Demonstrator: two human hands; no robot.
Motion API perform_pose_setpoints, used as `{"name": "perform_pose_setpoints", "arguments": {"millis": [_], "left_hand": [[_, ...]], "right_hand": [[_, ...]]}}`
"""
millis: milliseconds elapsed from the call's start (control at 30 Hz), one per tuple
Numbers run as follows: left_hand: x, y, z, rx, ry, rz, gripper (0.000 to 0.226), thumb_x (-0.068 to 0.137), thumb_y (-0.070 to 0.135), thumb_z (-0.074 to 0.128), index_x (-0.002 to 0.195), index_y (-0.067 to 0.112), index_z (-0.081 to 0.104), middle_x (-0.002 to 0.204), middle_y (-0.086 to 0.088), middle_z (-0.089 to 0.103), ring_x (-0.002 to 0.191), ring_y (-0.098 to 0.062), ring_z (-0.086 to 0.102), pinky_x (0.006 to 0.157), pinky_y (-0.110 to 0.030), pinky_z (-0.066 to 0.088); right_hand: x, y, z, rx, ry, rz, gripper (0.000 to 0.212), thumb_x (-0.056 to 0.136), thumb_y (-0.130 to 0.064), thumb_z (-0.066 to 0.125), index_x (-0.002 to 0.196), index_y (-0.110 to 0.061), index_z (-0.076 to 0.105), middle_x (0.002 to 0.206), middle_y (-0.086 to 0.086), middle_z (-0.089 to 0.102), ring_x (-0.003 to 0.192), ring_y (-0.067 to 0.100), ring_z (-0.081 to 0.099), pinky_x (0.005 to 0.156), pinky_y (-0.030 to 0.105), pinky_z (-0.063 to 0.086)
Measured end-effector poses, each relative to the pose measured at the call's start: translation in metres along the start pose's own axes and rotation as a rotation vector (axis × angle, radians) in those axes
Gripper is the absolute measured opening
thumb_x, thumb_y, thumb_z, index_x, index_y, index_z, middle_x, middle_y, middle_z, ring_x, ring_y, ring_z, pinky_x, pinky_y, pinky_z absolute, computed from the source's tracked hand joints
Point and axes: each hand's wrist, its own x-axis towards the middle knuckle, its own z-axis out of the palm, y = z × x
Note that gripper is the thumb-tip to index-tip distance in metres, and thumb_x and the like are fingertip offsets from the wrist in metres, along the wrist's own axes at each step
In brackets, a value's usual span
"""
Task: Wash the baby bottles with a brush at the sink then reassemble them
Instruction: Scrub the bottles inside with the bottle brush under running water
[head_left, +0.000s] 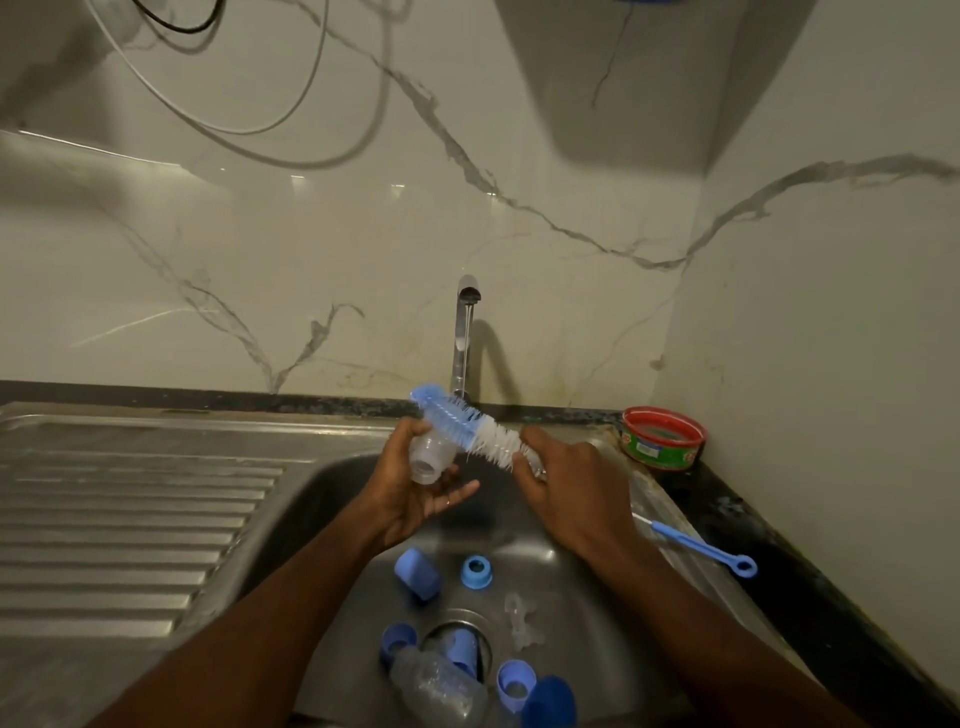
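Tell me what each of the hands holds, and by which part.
The left hand holds a clear baby bottle round its body. The right hand grips the bottle brush at its handle end, below the bristles.

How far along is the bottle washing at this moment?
Done: bottles are taken apart; blue caps and collars lie loose in the sink. In hand: left hand holds a clear bottle, right hand the brush. Left: another bottle to wash, then reassembly.

I see my left hand (415, 488) gripping a clear bottle (428, 457) over the sink (571, 571), my right hand (561, 478) holding the bottle brush (467, 426) across it. Tap (465, 332) runs far; blue caps (418, 574) lie near.
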Motion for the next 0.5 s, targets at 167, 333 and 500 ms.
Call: {"name": "perform_pose_setpoints", "arguments": {"millis": [167,333,500], "left_hand": [[0.001,-0.003,0.000,-0.072,-0.092,-0.073,0.056,0.093,0.039,0.050,0.137,0.004,0.050,0.107,-0.023,0.065,0.080,-0.026,0.066,0.068,-0.032,0.056],[0.004,0.000,-0.008,-0.153,-0.149,-0.042,0.053,0.088,0.037,0.054,0.128,0.002,0.056,0.103,-0.022,0.072,0.084,-0.028,0.073,0.069,-0.036,0.063],[0.003,0.001,0.001,-0.063,-0.162,-0.060,0.047,0.095,0.034,0.057,0.134,0.009,0.055,0.131,-0.029,0.062,0.097,-0.030,0.065,0.072,-0.035,0.060]], "right_hand": [[0.000,0.001,0.000,0.002,-0.050,0.060,0.034,0.102,-0.047,0.051,0.133,-0.033,0.053,0.110,-0.002,0.070,0.095,0.018,0.065,0.082,0.034,0.053],[-0.007,-0.005,0.002,0.031,-0.108,-0.020,0.035,0.097,-0.055,0.051,0.128,-0.039,0.050,0.103,-0.005,0.069,0.090,0.016,0.065,0.080,0.036,0.055],[0.003,0.000,-0.003,-0.027,-0.017,0.117,0.034,0.102,-0.049,0.048,0.133,-0.035,0.052,0.112,-0.003,0.069,0.098,0.018,0.065,0.082,0.033,0.050]]}}
